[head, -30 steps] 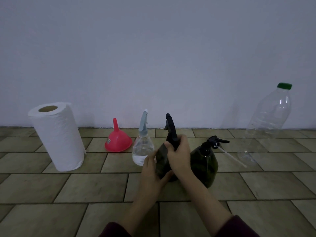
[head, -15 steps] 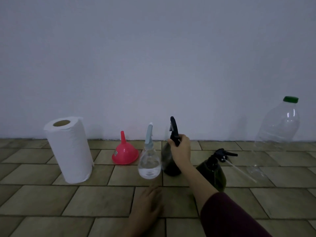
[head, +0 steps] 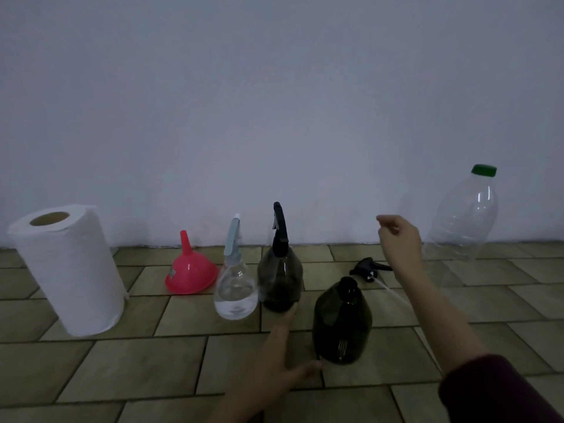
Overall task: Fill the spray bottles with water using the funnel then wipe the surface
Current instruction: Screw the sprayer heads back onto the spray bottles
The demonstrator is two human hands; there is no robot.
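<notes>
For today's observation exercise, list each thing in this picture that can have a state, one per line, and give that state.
White paper towel roll: upright, intact.
Pink plastic funnel: upside down, spout up.
Clear spray bottle with pale blue trigger: capped, partly filled.
Dark spray bottle with black trigger: capped, upright.
Dark squat bottle: open, head removed.
Black trigger head with tube: lying on floor.
Large clear bottle with green cap: capped.
Left hand: open, on floor.
Right hand: raised, empty.
</notes>
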